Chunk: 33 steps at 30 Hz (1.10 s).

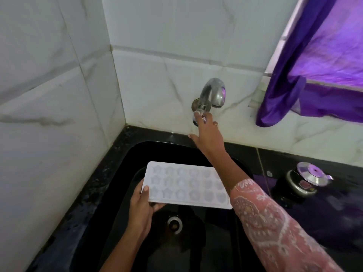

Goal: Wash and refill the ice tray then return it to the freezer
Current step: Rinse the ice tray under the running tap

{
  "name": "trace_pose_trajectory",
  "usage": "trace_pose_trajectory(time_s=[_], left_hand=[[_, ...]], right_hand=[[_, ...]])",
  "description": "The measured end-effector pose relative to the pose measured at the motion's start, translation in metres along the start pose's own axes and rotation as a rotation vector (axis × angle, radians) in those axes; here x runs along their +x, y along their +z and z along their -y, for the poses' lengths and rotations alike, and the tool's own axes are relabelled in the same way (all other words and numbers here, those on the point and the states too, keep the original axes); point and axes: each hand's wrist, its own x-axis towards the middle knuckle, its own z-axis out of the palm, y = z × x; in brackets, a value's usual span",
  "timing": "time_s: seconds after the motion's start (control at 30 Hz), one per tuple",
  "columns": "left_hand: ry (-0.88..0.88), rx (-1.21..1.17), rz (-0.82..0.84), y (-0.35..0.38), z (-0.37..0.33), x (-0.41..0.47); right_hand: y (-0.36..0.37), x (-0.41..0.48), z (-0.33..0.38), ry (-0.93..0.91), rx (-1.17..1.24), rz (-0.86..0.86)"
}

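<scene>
Head view: the ice tray (186, 185) is white, with rows of star and flower cells. It is held roughly level over the black sink (117, 173), above and just behind the drain (174, 223). Whether the cells hold water or ice is too pale to tell.

The left hand (141, 205) clamps the tray's left short edge, with the thumb on top and the fingers curled underneath. The right hand (206, 134) is well apart from it, stretched out towards the chrome tap (211, 95) on the tiled wall. Its fingers are straight with their tips touching the tap's lower part, and its thumb is splayed aside, so it holds nothing. No water shows at the spout. The patterned pink sleeve (265, 222) crosses over the tray's right end. On the dark tabletop (275, 154) to the right stands a pressure cooker (302, 181), and a purple curtain (314, 75) hangs above it.

This looks like the start of the wash, with the tap about to be opened.

- **Tipping:** The tray is held at one end only. If the water comes hard and strikes the far end, the tray could tip or twist out of the pinch and drop into the sink.
- **Missed stream:** The tray sits nearer the person than the spout, so the first water would likely miss it unless it is moved back.
- **Splash:** Spray off the flat top could soak the sleeve hanging over the tray.
- **Slipping:** Wet plastic would make the thumb's hold less sure.
</scene>
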Motion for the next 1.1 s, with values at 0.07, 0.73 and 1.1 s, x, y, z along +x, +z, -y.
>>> trace_pose_trajectory(time_s=[0.07,0.73,1.1], left_hand=[[-0.002,0.004,-0.01,-0.001,-0.001,0.004],[-0.043,-0.053,-0.027,0.012,0.005,0.026],[-0.048,-0.108,-0.011,0.014,0.007,0.023]], right_hand=[[0.012,0.016,-0.001,-0.028,-0.142,0.038],[0.017,0.034,-0.018,-0.229,-0.348,-0.086],[0.005,0.024,-0.046,-0.176,-0.072,-0.026]])
